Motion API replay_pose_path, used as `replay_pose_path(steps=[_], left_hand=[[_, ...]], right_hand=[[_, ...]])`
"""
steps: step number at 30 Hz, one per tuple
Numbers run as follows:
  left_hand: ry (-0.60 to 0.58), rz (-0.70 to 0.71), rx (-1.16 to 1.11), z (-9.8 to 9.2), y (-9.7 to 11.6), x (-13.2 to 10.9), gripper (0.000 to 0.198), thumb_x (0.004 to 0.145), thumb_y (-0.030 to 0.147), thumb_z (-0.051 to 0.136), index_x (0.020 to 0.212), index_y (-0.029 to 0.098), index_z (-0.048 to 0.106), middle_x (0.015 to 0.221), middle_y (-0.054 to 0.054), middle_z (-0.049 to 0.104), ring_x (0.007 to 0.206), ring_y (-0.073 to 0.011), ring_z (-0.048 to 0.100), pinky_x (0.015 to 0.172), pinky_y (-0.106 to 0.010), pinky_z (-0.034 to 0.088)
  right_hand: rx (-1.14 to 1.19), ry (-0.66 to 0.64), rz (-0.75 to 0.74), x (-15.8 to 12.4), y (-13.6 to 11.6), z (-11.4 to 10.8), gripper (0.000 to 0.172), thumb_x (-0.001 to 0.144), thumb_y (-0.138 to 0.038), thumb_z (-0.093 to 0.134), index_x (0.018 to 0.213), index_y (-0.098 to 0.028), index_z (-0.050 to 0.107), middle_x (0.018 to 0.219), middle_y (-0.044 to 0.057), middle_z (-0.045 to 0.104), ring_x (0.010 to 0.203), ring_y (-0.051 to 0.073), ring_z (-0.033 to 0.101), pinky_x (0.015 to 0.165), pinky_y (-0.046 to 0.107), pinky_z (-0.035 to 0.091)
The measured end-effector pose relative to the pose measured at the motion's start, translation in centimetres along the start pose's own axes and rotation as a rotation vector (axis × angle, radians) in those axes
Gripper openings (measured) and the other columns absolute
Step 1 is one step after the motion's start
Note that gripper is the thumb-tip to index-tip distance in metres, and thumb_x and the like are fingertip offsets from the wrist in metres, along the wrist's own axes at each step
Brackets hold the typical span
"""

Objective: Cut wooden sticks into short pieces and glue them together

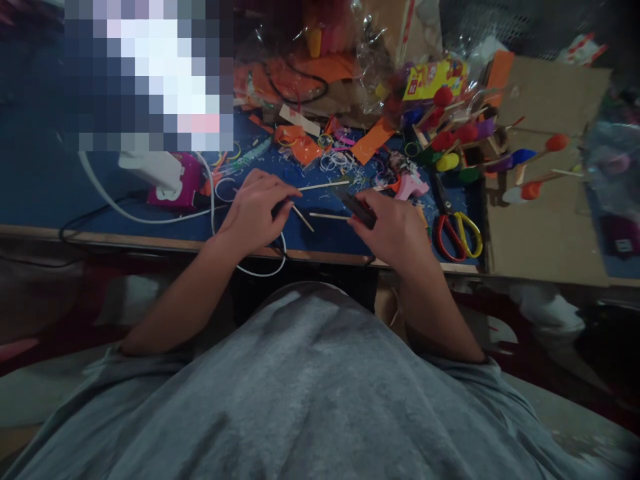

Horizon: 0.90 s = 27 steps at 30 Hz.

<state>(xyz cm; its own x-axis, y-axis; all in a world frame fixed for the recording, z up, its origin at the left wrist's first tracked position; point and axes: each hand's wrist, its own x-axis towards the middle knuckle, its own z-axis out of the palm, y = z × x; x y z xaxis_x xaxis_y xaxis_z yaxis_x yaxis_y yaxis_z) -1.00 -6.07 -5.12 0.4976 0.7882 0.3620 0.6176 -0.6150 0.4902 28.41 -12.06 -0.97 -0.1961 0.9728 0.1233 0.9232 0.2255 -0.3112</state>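
My left hand (260,203) rests on the blue table, fingers curled, with its index fingertip on the end of a thin pale stick (325,185). A second short stick (303,218) pokes out below its thumb. In my right hand (395,223) is a dark box cutter (357,205), its front end pointing left toward the first stick and blurred. A third stick (329,215) lies between the hands, its right end at my right fingertips. Whether that hand touches it, I cannot tell.
Scissors (454,233) with red and yellow handles lie right of my right hand. Paper scraps (300,143) and shavings litter the table behind. Colourful tipped sticks (465,137) stand near cardboard (545,173). A magenta-and-white plug adapter (175,180) with a white cable (150,219) sits left.
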Motion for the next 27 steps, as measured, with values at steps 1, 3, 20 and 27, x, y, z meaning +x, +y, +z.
replay_pose_path(steps=[1,3,20,27], left_hand=[[-0.004,-0.014,0.014,0.0,0.4,-0.2,0.032,0.110,0.030,0.059,0.125,0.023,0.086,0.114,-0.010,0.083,0.113,-0.0319,0.070,0.115,-0.062,0.054],[-0.068,-0.010,0.032,-0.1,1.4,-0.5,0.032,0.111,0.034,0.061,0.128,0.024,0.086,0.114,-0.010,0.082,0.118,-0.0336,0.069,0.117,-0.063,0.053],[-0.255,0.180,0.012,0.7,3.2,0.9,0.038,0.113,0.031,0.051,0.118,0.020,0.087,0.129,-0.013,0.082,0.128,-0.0352,0.069,0.116,-0.058,0.055],[-0.320,0.158,0.060,0.7,3.8,0.7,0.040,0.110,0.048,0.064,0.134,0.021,0.081,0.141,-0.016,0.077,0.141,-0.0413,0.063,0.122,-0.066,0.048]], right_hand=[[0.007,-0.036,-0.027,-0.2,0.0,0.0,0.032,0.099,-0.023,0.075,0.131,-0.022,0.078,0.110,0.011,0.088,0.094,0.033,0.080,0.075,0.037,0.048],[0.028,-0.120,-0.099,-0.4,0.1,0.0,0.031,0.101,-0.021,0.073,0.132,-0.022,0.077,0.112,0.011,0.088,0.095,0.032,0.080,0.077,0.037,0.048],[0.067,-0.165,-0.246,0.1,1.4,0.7,0.032,0.100,-0.016,0.068,0.131,-0.020,0.077,0.115,0.011,0.088,0.101,0.033,0.081,0.079,0.037,0.047],[0.018,-0.171,-0.227,-0.5,2.2,-0.5,0.029,0.101,-0.018,0.070,0.129,-0.021,0.078,0.113,0.011,0.088,0.096,0.032,0.080,0.079,0.037,0.047]])
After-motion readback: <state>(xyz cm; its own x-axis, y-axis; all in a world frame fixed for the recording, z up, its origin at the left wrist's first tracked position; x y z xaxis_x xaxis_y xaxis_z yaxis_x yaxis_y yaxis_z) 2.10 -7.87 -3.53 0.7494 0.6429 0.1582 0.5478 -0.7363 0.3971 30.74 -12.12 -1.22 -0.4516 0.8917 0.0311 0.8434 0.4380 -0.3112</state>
